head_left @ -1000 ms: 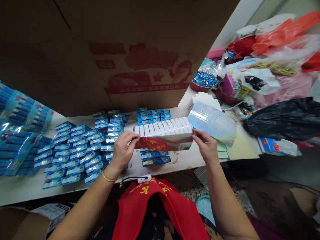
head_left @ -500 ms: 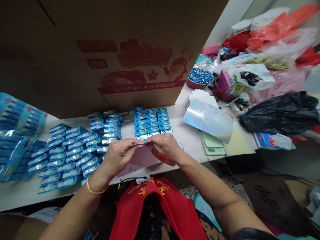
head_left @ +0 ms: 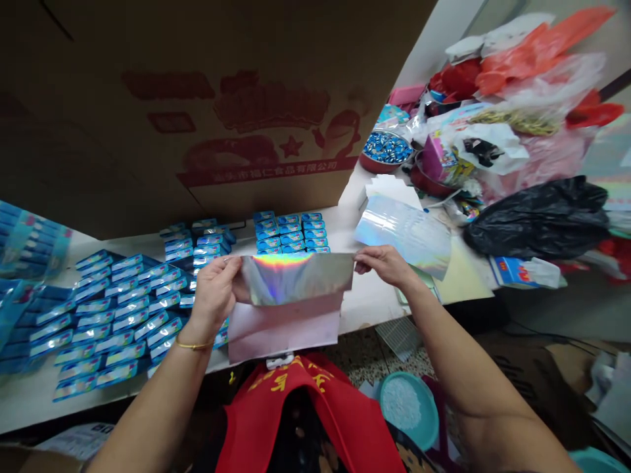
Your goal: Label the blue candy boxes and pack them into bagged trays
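Note:
A shiny silver holographic sheet [head_left: 300, 279] is stretched between my two hands, rainbow glare along its upper edge. My left hand [head_left: 215, 289], a gold bangle at its wrist, pinches the sheet's left end. The fingers of my right hand [head_left: 382, 264] are closed on its upper right corner. Below the sheet, a pale pinkish sheet [head_left: 286, 332] lies at the table's front edge. Behind it stand short rows of small blue boxes [head_left: 292, 238], their near ends hidden by the silver sheet. Many more blue boxes [head_left: 131, 302] lie in rows left of my left hand.
A big brown carton [head_left: 221, 131] rises along the back of the white table [head_left: 365, 302]. To the right are another holographic sheet [head_left: 401, 230], a bowl of blue wrapped pieces [head_left: 387, 148] and a black plastic bag [head_left: 539, 220]. A teal basin [head_left: 409, 407] stands on the floor.
My hands have moved apart, the right one to the right. The silver sheet, folded or edge-on between them before, is now spread out with its face showing. The reddish-brown piece under my right hand no longer shows.

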Tool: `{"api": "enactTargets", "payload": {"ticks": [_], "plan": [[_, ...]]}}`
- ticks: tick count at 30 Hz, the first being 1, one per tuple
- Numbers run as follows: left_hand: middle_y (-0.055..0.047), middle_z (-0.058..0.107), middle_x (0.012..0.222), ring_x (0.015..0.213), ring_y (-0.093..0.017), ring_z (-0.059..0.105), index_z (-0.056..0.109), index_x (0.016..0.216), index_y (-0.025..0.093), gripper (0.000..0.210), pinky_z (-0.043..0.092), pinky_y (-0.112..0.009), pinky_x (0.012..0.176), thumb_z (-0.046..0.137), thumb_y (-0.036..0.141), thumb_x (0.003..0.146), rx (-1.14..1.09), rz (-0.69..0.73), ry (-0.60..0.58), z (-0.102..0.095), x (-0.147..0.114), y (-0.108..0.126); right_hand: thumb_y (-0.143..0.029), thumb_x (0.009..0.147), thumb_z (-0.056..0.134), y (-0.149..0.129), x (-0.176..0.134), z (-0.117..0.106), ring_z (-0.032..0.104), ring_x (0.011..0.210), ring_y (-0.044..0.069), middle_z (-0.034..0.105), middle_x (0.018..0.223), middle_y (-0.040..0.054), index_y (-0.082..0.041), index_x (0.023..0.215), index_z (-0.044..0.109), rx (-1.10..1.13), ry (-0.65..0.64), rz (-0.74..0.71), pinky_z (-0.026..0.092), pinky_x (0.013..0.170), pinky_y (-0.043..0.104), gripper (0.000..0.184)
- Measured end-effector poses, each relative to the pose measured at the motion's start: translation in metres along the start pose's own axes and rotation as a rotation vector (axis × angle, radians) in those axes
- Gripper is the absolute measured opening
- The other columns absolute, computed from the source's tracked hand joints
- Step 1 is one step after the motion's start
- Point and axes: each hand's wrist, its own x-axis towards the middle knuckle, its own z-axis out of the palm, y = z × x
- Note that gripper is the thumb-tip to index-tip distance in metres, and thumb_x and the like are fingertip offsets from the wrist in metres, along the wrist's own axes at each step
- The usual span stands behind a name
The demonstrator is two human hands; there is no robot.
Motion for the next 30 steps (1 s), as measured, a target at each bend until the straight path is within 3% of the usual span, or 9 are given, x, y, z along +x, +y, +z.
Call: {"api": "enactTargets", "payload": {"ticks": [4,7,8,10,13,15,20,26,30], "plan": [[0.002,0.063,0.064,0.059,-0.01,0.058,0.06,0.071,0.015,0.032,0.046,-0.022,0.06,0.076,0.038,0.054,-0.19,-0.147,-0.023,0.016,0.009,-0.024,-0.047,0.074,0.055,0.009,0.011,-0.02,0.054,0.048,0.014,0.059,0.05,0.0023,-0.016,0.06,0.062,-0.181,0.255,0.029,0.046,0.052,0.028,0.034],[0.002,0.062,0.062,0.056,-0.009,0.056,0.06,0.071,0.015,0.032,0.045,-0.02,0.055,0.076,0.037,0.055,-0.254,-0.241,-0.113,0.04,0.006,-0.036,-0.044,0.08,0.052,-0.016,0.019,-0.004,0.06,0.078,0.02,0.066,0.08,0.0079,-0.017,0.078,0.066,-0.476,0.466,-0.277,0.045,0.076,0.036,0.03],[0.002,0.061,0.062,0.055,-0.009,0.055,0.06,0.071,0.015,0.032,0.044,-0.02,0.054,0.076,0.038,0.055,-0.26,-0.269,-0.157,0.049,0.004,-0.039,-0.043,0.079,0.054,-0.027,0.022,0.006,0.058,0.092,0.022,0.066,0.095,0.0088,-0.019,0.089,0.066,-0.562,0.457,-0.392,0.041,0.085,0.038,0.028],[0.003,0.059,0.059,0.052,-0.008,0.053,0.06,0.07,0.015,0.033,0.043,-0.019,0.051,0.077,0.039,0.054,-0.262,-0.295,-0.233,0.065,0.0,-0.041,-0.041,0.076,0.062,-0.047,0.03,0.029,0.051,0.108,0.024,0.061,0.113,0.0076,-0.022,0.105,0.063,-0.671,0.266,-0.531,0.032,0.095,0.041,0.034],[0.004,0.057,0.057,0.05,-0.006,0.05,0.06,0.068,0.015,0.033,0.041,-0.017,0.049,0.077,0.038,0.054,-0.258,-0.282,-0.282,0.08,-0.003,-0.041,-0.034,0.078,0.062,-0.056,0.047,0.045,0.058,0.094,0.019,0.068,0.096,0.0031,-0.023,0.096,0.066,-0.658,-0.101,-0.505,0.036,0.088,0.034,0.022],[0.004,0.059,0.059,0.052,-0.007,0.053,0.059,0.068,0.015,0.032,0.043,-0.018,0.05,0.076,0.038,0.056,-0.222,-0.275,-0.288,0.084,0.0,-0.044,-0.029,0.082,0.057,-0.05,0.06,0.041,0.06,0.077,0.015,0.069,0.08,0.0004,-0.021,0.085,0.069,-0.627,-0.213,-0.43,0.039,0.076,0.027,0.015],[0.001,0.06,0.057,0.052,-0.01,0.055,0.059,0.065,0.013,0.027,0.046,-0.023,0.054,0.071,0.037,0.062,-0.076,-0.322,-0.201,0.091,0.022,-0.077,-0.025,0.084,0.053,-0.016,0.092,0.037,0.058,0.081,0.018,0.068,0.086,0.0053,-0.02,0.088,0.07,-0.929,-0.139,-0.402,0.037,0.075,0.028,0.018],[-0.001,0.061,0.063,0.056,-0.011,0.057,0.059,0.069,0.014,0.02,0.049,-0.026,0.057,0.067,0.032,0.067,-0.122,-0.417,-0.145,0.092,0.04,-0.112,-0.028,0.088,0.047,0.024,0.101,0.103,0.05,0.091,0.021,0.06,0.105,0.0085,-0.023,0.113,0.06,-1.01,-0.078,-0.561,0.038,0.079,0.034,0.029],[-0.001,0.062,0.067,0.058,-0.011,0.059,0.059,0.073,0.014,0.014,0.051,-0.026,0.059,0.064,0.027,0.07,-0.17,-0.443,-0.154,0.088,0.038,-0.118,-0.02,0.091,0.038,0.047,0.093,0.122,0.051,0.087,0.018,0.06,0.104,0.0093,-0.019,0.112,0.059,-0.968,-0.059,-0.669,0.043,0.076,0.03,0.029]]}}
